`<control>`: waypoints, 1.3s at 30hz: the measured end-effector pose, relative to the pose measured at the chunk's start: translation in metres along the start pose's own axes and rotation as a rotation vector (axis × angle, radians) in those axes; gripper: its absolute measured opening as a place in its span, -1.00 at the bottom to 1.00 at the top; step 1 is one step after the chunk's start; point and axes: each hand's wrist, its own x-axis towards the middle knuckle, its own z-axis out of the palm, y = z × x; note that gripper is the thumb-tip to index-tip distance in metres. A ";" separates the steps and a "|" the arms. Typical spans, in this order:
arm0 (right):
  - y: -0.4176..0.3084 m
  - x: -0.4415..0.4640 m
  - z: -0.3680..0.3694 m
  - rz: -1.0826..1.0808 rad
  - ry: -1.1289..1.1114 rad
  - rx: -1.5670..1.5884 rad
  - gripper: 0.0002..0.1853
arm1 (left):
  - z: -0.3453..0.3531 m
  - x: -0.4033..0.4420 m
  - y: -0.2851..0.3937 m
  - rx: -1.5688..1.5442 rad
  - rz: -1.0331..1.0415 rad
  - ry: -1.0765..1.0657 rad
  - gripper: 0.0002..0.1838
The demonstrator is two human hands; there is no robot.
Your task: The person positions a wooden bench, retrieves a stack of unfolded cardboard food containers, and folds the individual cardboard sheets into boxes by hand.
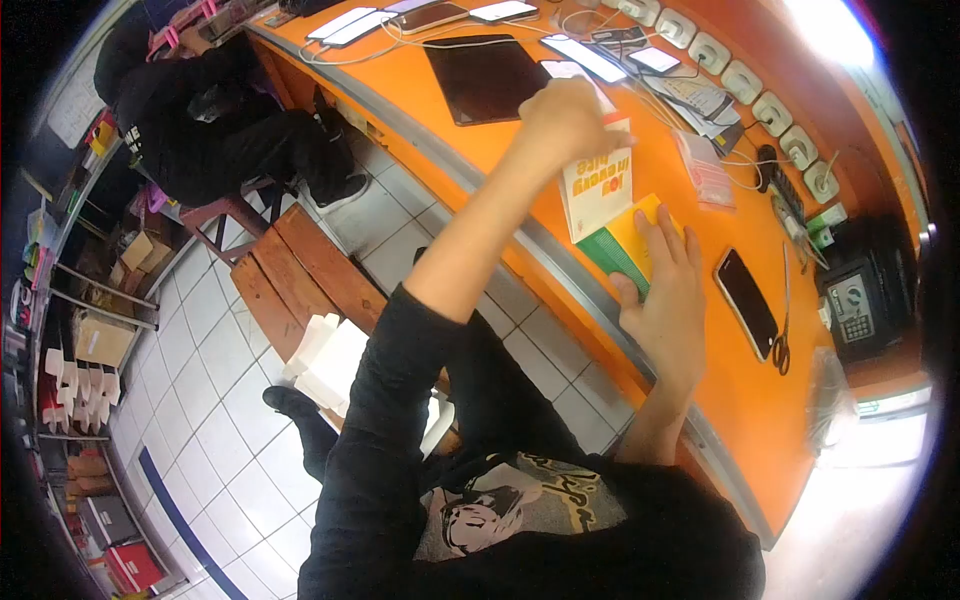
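Note:
A small folding carton [632, 238], yellow and green with a white panel lettered "in every bite", stands at the near edge of the orange table. My right hand [665, 285] grips its lower part, the thumb on the green side and the fingers over the yellow face. At the top of the white panel, my left hand [565, 118] is closed, its fingertips mostly hidden, apparently pinching the panel's upper edge.
A black tablet [485, 80] and several phones with cables lie toward the back of the orange table [745, 430]. To the right are a phone [748, 300], scissors [782, 345] and a black safe [860, 315]. White cartons [335, 365] rest on a wooden bench [300, 250]; a person [200, 110] sits beyond.

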 end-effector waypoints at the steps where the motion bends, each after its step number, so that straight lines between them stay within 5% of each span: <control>1: -0.001 0.000 -0.001 0.009 -0.009 0.001 -0.31 | -0.001 0.006 -0.003 0.004 0.000 0.001 -0.48; 10: 0.001 -0.002 0.002 0.039 -0.021 0.027 -0.31 | 0.039 0.028 -0.040 0.125 -0.150 -0.173 -0.57; 18: 0.000 -0.003 0.006 -0.029 0.020 0.036 -0.31 | 0.086 -0.036 -0.055 0.343 0.261 -0.007 -0.29; 24: -0.011 -0.001 -0.002 0.032 -0.051 0.001 -0.31 | 0.060 -0.034 -0.042 0.379 0.192 -0.180 -0.34; 28: -0.016 -0.004 0.007 0.098 -0.085 -0.128 -0.26 | 0.042 -0.061 -0.057 -0.015 0.355 -0.023 -0.45; 30: -0.021 -0.009 0.014 0.104 -0.070 -0.227 -0.24 | 0.039 -0.105 -0.043 -0.652 0.375 0.508 -0.55; 32: -0.035 -0.017 0.021 0.091 0.379 -0.331 -0.21 | 0.014 -0.158 -0.022 -0.546 0.448 0.796 -0.60; 33: -0.047 -0.024 0.023 0.082 0.378 -0.318 -0.21 | 0.004 -0.185 -0.015 -0.481 0.567 0.822 -0.63; 37: -0.099 -0.078 0.026 -0.459 -0.150 0.609 -0.29 | 0.006 -0.280 0.013 -0.191 0.887 0.663 -0.70; 38: -0.103 -0.080 0.027 -0.478 -0.150 0.615 -0.29 | 0.029 -0.292 -0.012 0.036 0.926 0.606 -0.69; 39: -0.106 -0.081 0.027 -0.729 -0.269 0.584 -0.33 | 0.029 -0.302 -0.028 0.125 0.839 0.586 -0.66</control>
